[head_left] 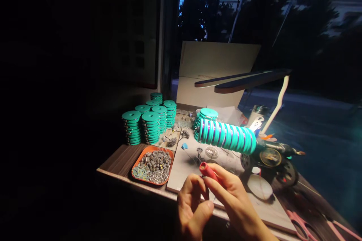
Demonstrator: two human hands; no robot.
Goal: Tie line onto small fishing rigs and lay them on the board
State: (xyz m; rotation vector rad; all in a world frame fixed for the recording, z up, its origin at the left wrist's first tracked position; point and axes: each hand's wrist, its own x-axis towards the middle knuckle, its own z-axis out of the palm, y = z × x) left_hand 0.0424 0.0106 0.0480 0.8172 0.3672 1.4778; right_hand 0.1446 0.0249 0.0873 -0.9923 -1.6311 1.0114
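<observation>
In the lower middle of the head view, my right hand (233,192) grips a small red cylinder (208,172), its round end facing the upper left. My left hand (192,207) is close beside it, fingers curled in and thumb bent toward them. Its fingertips meet the right fingertips just below the cylinder; whatever lies between them is too small to make out. Beyond the hands are a round clear dish (212,152) of small pieces and a bundle of dark hooks (199,153). A row of green foam spools (227,135) sits on a dark machine (270,156) with wheels.
An orange tray (172,165) holds grey weights and small metal parts. Stacks of green spools (150,117) stand at the left. A two-armed lamp (243,81) overhangs the wooden board (177,173). Pink-handled scissors (299,226) and a white round lid (260,187) lie at right.
</observation>
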